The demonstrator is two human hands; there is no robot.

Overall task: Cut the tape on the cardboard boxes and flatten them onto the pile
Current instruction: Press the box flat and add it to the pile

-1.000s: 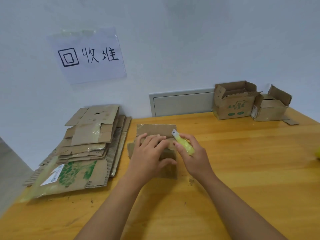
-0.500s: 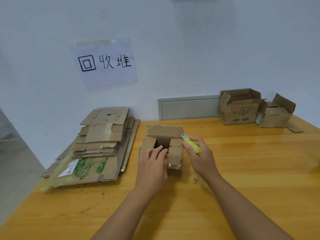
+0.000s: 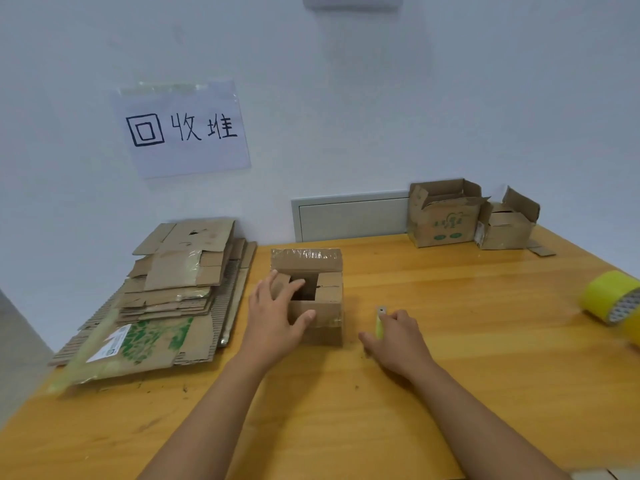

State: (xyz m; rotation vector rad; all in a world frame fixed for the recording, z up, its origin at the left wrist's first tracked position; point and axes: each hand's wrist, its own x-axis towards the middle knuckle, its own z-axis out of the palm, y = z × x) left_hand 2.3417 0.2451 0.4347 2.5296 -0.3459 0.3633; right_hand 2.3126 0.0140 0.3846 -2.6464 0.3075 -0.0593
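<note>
A small cardboard box [image 3: 322, 299] stands on the wooden table [image 3: 450, 358] with its top flaps open; shiny tape shows on the raised far flap. My left hand [image 3: 273, 317] grips its near-left corner, fingers over the rim and thumb on the front wall. My right hand [image 3: 398, 337] rests on the table just right of the box, with a yellow-green utility knife [image 3: 380, 322] under its fingers, blade end pointing away. A pile of flattened cardboard [image 3: 166, 296] lies at the left against the wall.
Two more open boxes, one with green print [image 3: 445, 216] and a smaller one [image 3: 507, 223], stand at the back right by the wall. A roll of yellow tape [image 3: 609, 296] lies at the right edge. A paper sign [image 3: 181, 129] hangs above the pile.
My right hand has moved with the knife away from the box top, down to the table on its right. The box flaps now stand open and my left hand has shifted to the near-left corner.
</note>
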